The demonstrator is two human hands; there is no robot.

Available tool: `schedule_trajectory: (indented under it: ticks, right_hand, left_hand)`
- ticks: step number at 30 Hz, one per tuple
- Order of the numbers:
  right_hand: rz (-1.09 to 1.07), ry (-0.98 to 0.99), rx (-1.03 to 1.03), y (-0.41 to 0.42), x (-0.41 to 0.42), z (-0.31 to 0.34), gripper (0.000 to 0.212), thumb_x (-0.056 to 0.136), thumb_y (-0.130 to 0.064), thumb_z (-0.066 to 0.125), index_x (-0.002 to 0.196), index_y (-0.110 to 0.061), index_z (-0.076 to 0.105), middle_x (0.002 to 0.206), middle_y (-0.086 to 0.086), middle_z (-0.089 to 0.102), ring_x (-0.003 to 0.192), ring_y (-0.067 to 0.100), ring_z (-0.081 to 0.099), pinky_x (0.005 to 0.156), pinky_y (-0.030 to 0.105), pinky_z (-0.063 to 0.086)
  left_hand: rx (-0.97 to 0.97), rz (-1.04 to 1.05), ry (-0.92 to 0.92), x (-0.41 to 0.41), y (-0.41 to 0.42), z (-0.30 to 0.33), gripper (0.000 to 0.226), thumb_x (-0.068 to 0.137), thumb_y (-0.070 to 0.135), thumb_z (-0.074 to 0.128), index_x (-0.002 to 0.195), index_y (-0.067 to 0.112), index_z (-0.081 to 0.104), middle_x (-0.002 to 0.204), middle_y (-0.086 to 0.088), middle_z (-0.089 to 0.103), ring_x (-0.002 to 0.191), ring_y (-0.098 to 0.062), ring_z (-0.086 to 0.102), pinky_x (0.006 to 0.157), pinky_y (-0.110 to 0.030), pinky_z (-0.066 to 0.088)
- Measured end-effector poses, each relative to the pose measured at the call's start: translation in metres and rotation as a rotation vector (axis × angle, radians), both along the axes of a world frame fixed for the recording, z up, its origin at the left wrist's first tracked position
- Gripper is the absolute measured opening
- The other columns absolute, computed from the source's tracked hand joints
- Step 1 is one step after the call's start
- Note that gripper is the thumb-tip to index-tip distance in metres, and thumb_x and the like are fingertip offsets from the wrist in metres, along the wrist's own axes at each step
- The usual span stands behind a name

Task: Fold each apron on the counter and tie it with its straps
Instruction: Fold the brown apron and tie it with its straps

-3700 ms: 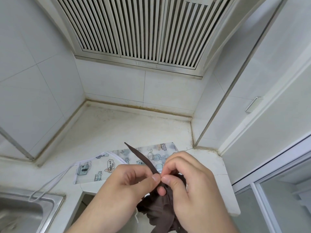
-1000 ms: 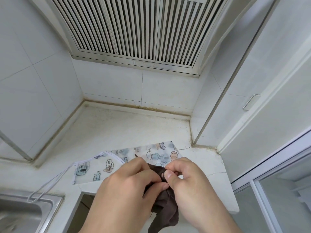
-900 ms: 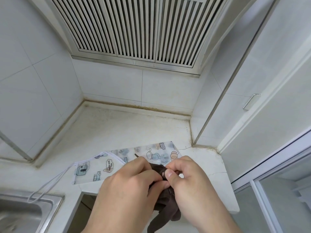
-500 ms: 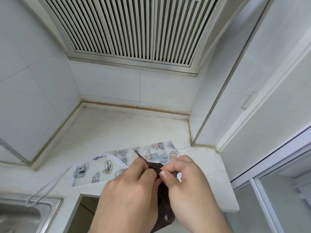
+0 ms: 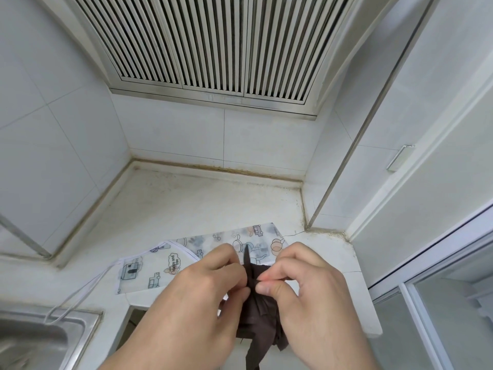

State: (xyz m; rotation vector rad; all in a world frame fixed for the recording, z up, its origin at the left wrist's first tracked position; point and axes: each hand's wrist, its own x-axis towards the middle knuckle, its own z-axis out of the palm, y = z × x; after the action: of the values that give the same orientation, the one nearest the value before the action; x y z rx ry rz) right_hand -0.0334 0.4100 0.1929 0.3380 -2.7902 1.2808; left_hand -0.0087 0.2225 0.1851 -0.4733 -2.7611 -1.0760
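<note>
Brown apron: soft, light, limp (judging by its droop), bunched above counter edge. Left hand and right hand fingertips pinched on thin strap; best gripped near the knot.

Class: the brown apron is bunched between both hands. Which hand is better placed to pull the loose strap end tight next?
Probably the right hand: its fingertips pinch the brown apron at the base of the strap end that sticks up. The left hand grips the bundle beside it, so it seems suited to steadying.
</note>
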Motion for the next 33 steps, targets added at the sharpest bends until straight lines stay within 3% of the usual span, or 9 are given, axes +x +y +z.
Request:
schedule_trajectory:
  ticks: [5, 10, 13, 15, 17, 21, 26, 30, 33]
  right_hand:
    - [0.067, 0.071, 0.109, 0.006, 0.001, -0.005, 0.018, 0.086, -0.02, 0.077, 0.072, -0.024, 0.068, 0.095, -0.015, 0.057, 0.086, 0.007, 0.058, 0.071, 0.015, 0.043]
    - [-0.057, 0.25, 0.041, 0.039, -0.014, 0.004, 0.03, 0.087, -0.002, 0.073, 0.068, -0.024, 0.064, 0.092, -0.012, 0.058, 0.084, 0.01, 0.063, 0.071, 0.024, 0.05]
    - [0.013, -0.04, -0.008, 0.011, -0.005, -0.022, 0.019, 0.091, -0.014, 0.074, 0.08, -0.026, 0.065, 0.096, -0.011, 0.061, 0.092, 0.009, 0.064, 0.079, 0.035, 0.055]
    - [-0.021, -0.354, -0.207, -0.019, 0.008, -0.056, 0.009, 0.096, -0.022, 0.068, 0.094, -0.029, 0.063, 0.101, -0.009, 0.066, 0.084, 0.014, 0.069, 0.083, 0.05, 0.058]
    - [-0.091, -0.489, -0.399, -0.035, 0.016, -0.079, 0.017, 0.097, -0.015, 0.064, 0.098, -0.032, 0.064, 0.103, -0.007, 0.072, 0.081, 0.021, 0.073, 0.083, 0.056, 0.06]
    - [-0.173, -0.397, -0.574, -0.036, 0.01, -0.077, 0.053, 0.091, 0.01, 0.064, 0.107, -0.041, 0.072, 0.099, -0.011, 0.069, 0.088, 0.017, 0.074, 0.078, 0.028, 0.057]
    - [-0.161, -0.244, -0.568, -0.031, 0.001, -0.062, 0.054, 0.09, 0.004, 0.069, 0.116, -0.043, 0.076, 0.116, -0.011, 0.065, 0.114, 0.018, 0.068, 0.101, 0.042, 0.055]
    - [-0.189, -0.193, -0.604, -0.039, 0.003, -0.056, 0.045, 0.09, 0.001, 0.071, 0.114, -0.036, 0.076, 0.121, -0.007, 0.067, 0.113, 0.02, 0.069, 0.099, 0.053, 0.055]
    - [-0.195, -0.205, -0.651, -0.042, 0.004, -0.052, 0.036, 0.085, -0.015, 0.073, 0.115, -0.035, 0.075, 0.119, 0.002, 0.069, 0.109, 0.023, 0.07, 0.097, 0.057, 0.056]
  left_hand:
    - [0.016, -0.036, -0.023, 0.0, -0.004, 0.0, 0.022, 0.095, 0.021, 0.064, 0.077, 0.029, 0.055, 0.099, 0.015, 0.053, 0.08, -0.012, 0.061, 0.063, -0.026, 0.058]
    - [0.188, 0.052, -0.101, -0.005, -0.03, -0.002, 0.031, 0.092, 0.002, 0.072, 0.069, 0.022, 0.065, 0.09, 0.007, 0.059, 0.075, -0.017, 0.064, 0.058, -0.028, 0.058]
    - [0.315, 0.069, -0.197, -0.002, -0.021, -0.021, 0.028, 0.093, 0.002, 0.072, 0.072, 0.02, 0.069, 0.09, 0.003, 0.062, 0.081, -0.021, 0.07, 0.063, -0.039, 0.062]
    - [0.329, 0.119, -0.187, -0.002, -0.007, -0.04, 0.029, 0.091, 0.002, 0.074, 0.072, 0.023, 0.067, 0.09, 0.004, 0.062, 0.08, -0.02, 0.069, 0.066, -0.041, 0.061]
    - [0.277, 0.171, -0.136, -0.001, 0.003, -0.058, 0.029, 0.089, 0.003, 0.075, 0.073, 0.026, 0.065, 0.09, 0.007, 0.061, 0.082, -0.016, 0.068, 0.071, -0.036, 0.057]
    - [0.322, 0.2, -0.068, -0.001, 0.008, -0.061, 0.03, 0.091, 0.002, 0.073, 0.075, 0.024, 0.061, 0.089, 0.006, 0.057, 0.083, -0.018, 0.064, 0.065, -0.025, 0.055]
    - [0.355, 0.22, 0.062, 0.0, 0.002, -0.048, 0.027, 0.089, 0.003, 0.075, 0.077, 0.022, 0.061, 0.089, 0.006, 0.055, 0.083, -0.018, 0.062, 0.072, -0.021, 0.054]
    - [0.303, 0.261, 0.169, 0.001, 0.001, -0.039, 0.017, 0.088, 0.018, 0.075, 0.082, 0.028, 0.062, 0.089, 0.012, 0.055, 0.083, -0.013, 0.061, 0.073, -0.014, 0.043]
    - [0.384, 0.317, 0.2, 0.001, 0.001, -0.039, 0.011, 0.091, 0.022, 0.073, 0.088, 0.031, 0.067, 0.092, 0.008, 0.062, 0.085, -0.016, 0.063, 0.074, -0.018, 0.047]
